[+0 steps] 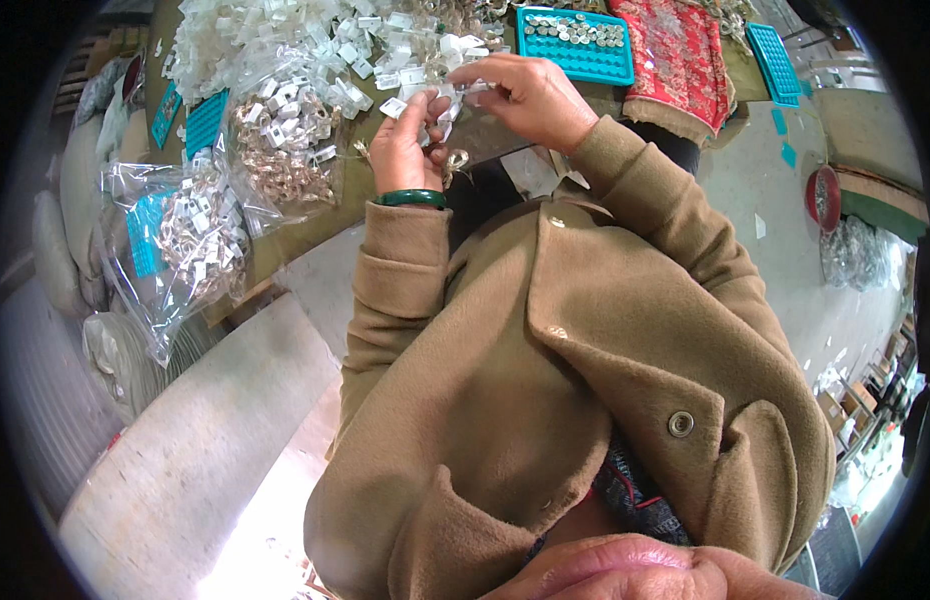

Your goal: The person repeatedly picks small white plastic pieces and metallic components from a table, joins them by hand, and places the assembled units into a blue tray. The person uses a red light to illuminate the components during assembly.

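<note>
My left hand (pixel 403 152), with a dark green bangle at its wrist, is closed with thumb and fingers around small white tag-like pieces (pixel 393 107). A loop of beige cord (pixel 457 160) hangs beside its fingers. Close by on the right, my right hand (pixel 535 95) bends over with thumb and forefinger pinched near the left fingertips. Whatever lies in that pinch is too small to tell. Just beyond both hands spreads a heap of white pieces (pixel 355 55) on the table.
A blue tray (pixel 610 75) holding round silvery pieces stands right of my hands, beside a red patterned cloth (pixel 675 65). Clear bags (pixel 200 225) of white pieces and cords lie at the left. Another blue tray (pixel 773 65) is far right.
</note>
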`<state>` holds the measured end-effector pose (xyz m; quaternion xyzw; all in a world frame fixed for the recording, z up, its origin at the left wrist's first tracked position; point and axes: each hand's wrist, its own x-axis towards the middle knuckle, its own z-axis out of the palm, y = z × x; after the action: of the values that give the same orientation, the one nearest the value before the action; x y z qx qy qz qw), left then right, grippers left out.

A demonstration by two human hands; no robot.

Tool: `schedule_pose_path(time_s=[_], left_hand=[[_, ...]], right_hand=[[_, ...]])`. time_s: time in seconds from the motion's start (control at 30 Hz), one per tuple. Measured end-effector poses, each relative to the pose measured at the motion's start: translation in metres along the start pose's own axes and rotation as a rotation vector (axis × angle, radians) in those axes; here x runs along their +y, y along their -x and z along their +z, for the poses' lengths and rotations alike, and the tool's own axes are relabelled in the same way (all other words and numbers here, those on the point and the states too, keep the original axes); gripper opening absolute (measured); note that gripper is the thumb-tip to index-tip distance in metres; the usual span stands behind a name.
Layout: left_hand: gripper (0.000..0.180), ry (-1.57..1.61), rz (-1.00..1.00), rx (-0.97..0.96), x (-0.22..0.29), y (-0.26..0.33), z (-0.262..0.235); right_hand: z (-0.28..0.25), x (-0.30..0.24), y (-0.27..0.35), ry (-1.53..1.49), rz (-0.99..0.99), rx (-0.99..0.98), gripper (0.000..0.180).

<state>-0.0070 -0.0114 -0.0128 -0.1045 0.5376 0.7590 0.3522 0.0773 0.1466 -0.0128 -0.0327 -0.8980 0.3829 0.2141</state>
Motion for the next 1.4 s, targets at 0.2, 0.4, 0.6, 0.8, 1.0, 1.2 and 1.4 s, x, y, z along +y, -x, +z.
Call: schedule_pose_path(time_s=[0.2,0.4,0.6,0.8,1.0,1.2,1.4], left_hand=[[0.019,-0.088,-0.009,0.025,-0.004,-0.003,-0.003],[0.021,-0.080,0.006,0.002,-0.003,-0.001,-0.003],[0.020,-0.088,-0.028,-0.047,-0.001,-0.003,-0.002],[0.022,-0.114,-0.030,-0.050,0.001,0.002,0.001],[0.027,-0.062,0.020,-0.035,0.014,0.001,0.008],[0.018,-0.004,0.078,-0.106,0.018,-0.011,0.018],[0.018,0.038,0.147,-0.064,0.013,-0.015,0.026]], right_hand=[[-0.001,0.006,-0.009,0.143,0.036,0.120,0.017],[0.004,0.007,-0.025,0.234,-0.076,0.099,0.015],[0.017,0.007,-0.031,0.379,-0.014,-0.093,0.021],[0.020,0.004,-0.031,0.390,-0.035,-0.059,0.019],[0.008,0.003,-0.033,0.100,-0.069,0.137,0.016],[-0.001,0.002,-0.036,0.143,-0.155,0.096,0.018],[-0.007,-0.001,-0.033,-0.219,0.119,0.002,0.017]])
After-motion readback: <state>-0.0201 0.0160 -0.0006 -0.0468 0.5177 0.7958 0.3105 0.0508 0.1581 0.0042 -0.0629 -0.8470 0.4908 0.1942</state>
